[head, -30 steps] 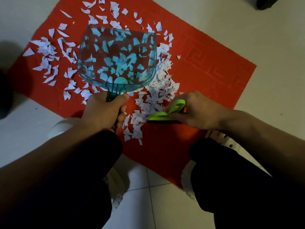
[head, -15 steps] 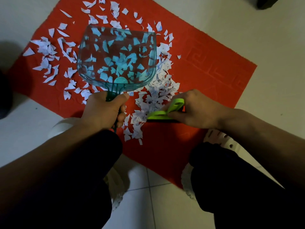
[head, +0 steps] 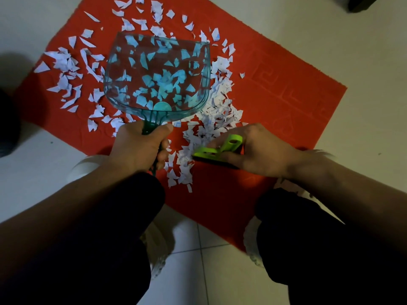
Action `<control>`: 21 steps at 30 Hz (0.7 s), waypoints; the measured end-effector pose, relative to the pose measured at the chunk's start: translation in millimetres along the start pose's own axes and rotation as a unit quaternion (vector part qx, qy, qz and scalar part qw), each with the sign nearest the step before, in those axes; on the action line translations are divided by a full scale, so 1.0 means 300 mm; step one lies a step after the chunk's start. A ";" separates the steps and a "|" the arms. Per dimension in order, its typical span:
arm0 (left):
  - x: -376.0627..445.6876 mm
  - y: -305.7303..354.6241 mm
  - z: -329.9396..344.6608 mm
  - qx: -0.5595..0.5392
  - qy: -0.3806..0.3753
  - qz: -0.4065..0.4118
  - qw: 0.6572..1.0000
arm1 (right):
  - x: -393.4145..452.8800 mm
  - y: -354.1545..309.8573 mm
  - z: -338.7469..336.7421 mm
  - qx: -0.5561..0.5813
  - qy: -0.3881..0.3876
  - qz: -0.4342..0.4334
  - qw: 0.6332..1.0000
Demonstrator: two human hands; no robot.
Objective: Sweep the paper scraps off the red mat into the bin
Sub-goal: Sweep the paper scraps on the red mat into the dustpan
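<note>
Head view looks down on a red mat [head: 275, 102] on a tiled floor [head: 363, 51], with white paper scraps [head: 66, 69] spread over its far and left parts. The left hand [head: 141, 148] is wrapped around the handle of a clear teal dustpan [head: 156, 73], which sits over the middle of the mat; many scraps show through it, and I cannot tell whether they lie inside the pan or under it. The right hand [head: 259, 150] pinches a green brush [head: 217, 149], fingers curled along its back, its edge pressed to the mat against a dense ridge of scraps [head: 218, 106] that runs along the pan's right side.

Risks, as I judge them: the ridge lies beside the pan, not in front of its far lip, so a push from the brush could slide paper past the pan's wall or under it. Light scraps may flutter or cling to the mat's textured pile and get left behind. A brisk stroke could send pieces off the near edge onto the floor, where a few [head: 180, 179] lie close already. Tipping the pan toward its lip while lifting would spill anything it has collected. No bin is in view, so the carry may be long.

The ridge lies between the hands, touching the brush; the loose scatter sits left of the pan, beyond the left hand.
</note>
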State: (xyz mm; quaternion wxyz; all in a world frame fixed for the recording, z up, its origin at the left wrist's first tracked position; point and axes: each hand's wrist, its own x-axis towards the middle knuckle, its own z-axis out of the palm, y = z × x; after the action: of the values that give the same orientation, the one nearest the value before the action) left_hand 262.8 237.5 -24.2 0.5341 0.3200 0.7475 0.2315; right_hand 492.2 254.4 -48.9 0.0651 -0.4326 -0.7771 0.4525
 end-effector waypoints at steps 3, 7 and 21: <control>0.001 -0.010 -0.007 -0.010 0.003 0.001 1.000 | -0.005 -0.002 0.022 0.021 -0.042 0.020 0.999; -0.004 -0.022 -0.013 -0.027 0.011 -0.004 1.000 | 0.002 -0.021 0.031 0.043 -0.086 0.037 0.995; 0.005 -0.039 -0.030 -0.042 0.016 -0.009 0.999 | 0.038 -0.048 0.118 -0.050 -0.139 -0.016 0.989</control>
State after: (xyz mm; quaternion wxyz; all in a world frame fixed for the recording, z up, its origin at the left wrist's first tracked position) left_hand 251.3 230.5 -30.4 0.5368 0.2868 0.7485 0.2634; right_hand 458.9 236.7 -61.8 -0.0578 -0.3561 -0.8068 0.4679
